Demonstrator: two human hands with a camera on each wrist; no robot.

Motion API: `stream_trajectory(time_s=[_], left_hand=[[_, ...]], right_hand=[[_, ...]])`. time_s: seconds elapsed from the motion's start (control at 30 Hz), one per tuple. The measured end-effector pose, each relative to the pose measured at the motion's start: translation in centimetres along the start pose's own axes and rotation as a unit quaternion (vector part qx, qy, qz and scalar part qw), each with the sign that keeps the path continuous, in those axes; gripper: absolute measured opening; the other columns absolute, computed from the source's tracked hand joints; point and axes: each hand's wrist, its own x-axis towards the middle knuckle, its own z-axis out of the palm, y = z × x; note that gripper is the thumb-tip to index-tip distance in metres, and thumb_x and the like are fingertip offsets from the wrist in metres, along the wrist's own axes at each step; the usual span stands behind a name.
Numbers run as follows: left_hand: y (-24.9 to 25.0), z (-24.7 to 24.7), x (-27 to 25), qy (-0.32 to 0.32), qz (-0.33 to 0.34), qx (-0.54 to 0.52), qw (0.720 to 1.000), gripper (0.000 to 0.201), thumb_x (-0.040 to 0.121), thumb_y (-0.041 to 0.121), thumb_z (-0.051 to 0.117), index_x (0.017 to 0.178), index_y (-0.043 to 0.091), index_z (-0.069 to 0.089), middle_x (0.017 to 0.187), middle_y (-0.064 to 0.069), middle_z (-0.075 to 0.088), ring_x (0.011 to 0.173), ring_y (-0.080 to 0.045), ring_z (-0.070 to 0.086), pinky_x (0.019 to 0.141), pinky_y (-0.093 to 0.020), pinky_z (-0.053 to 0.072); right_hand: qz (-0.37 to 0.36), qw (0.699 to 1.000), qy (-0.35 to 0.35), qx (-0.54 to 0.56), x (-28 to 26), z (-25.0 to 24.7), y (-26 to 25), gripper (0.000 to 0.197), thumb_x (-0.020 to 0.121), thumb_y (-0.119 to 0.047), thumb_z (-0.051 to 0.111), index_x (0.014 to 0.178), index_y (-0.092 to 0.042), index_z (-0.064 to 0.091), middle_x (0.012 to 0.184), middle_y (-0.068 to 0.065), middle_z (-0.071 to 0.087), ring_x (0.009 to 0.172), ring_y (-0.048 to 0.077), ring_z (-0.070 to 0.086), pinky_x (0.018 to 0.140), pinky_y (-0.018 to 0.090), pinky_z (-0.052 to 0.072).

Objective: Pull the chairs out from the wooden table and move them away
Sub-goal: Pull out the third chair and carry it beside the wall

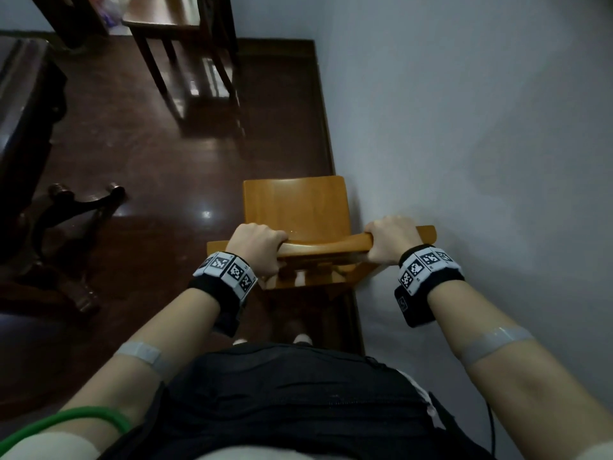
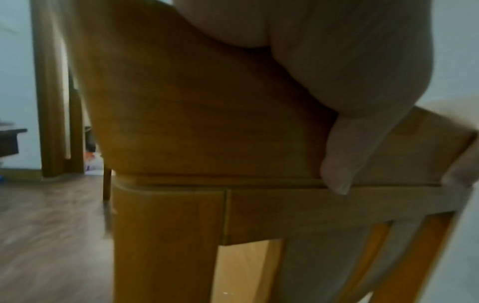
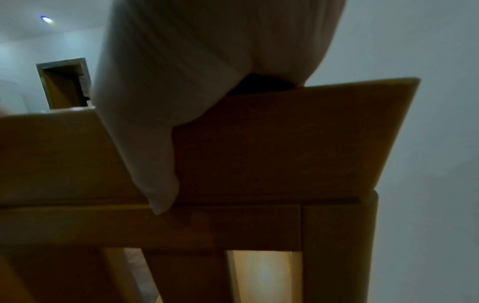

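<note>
A light wooden chair (image 1: 298,207) stands in front of me, close beside the wall, its seat facing away. My left hand (image 1: 257,247) grips the left end of its curved top rail (image 1: 325,249), fingers curled over the front. My right hand (image 1: 389,239) grips the right end of the same rail. In the left wrist view my left hand (image 2: 344,86) lies over the chair's top rail (image 2: 207,114). The right wrist view shows my right hand (image 3: 168,98) with the thumb down the back of the rail (image 3: 298,139).
A pale wall (image 1: 481,144) runs along the right, almost touching the chair. A second, darker chair (image 1: 185,54) stands farther ahead. A dark table with carved legs (image 1: 39,200) fills the left. Glossy dark floor (image 1: 166,167) lies between them.
</note>
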Motion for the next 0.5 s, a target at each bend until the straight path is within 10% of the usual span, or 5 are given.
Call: stream_trajectory(time_s=[0.3,0.5], left_hand=[[-0.2,0.6,-1.4,0.001,0.023,-0.005,1.0,0.032,0.08,0.051,0.063,0.103,0.028,0.062,0.083,0.005,0.065,0.076,-0.019,0.062,0.062,-0.029,0.039],[-0.2,0.5,-1.2,0.001,0.012,-0.034,0.999,0.032,0.08,0.045,0.066,0.105,0.025,0.064,0.086,0.003,0.066,0.078,-0.019,0.061,0.063,-0.028,0.039]], right_hand=[[0.065,0.997,-0.016,0.039,-3.3,1.7,-1.9,0.022,0.073,-0.042,0.068,0.077,-0.022,0.06,0.065,-0.004,0.051,0.071,0.022,0.058,0.061,0.027,0.039],[0.038,0.999,-0.01,-0.008,-3.0,1.6,-1.1,0.045,0.072,-0.067,0.061,0.09,-0.025,0.063,0.082,0.001,0.066,0.08,0.025,0.062,0.065,0.028,0.04]])
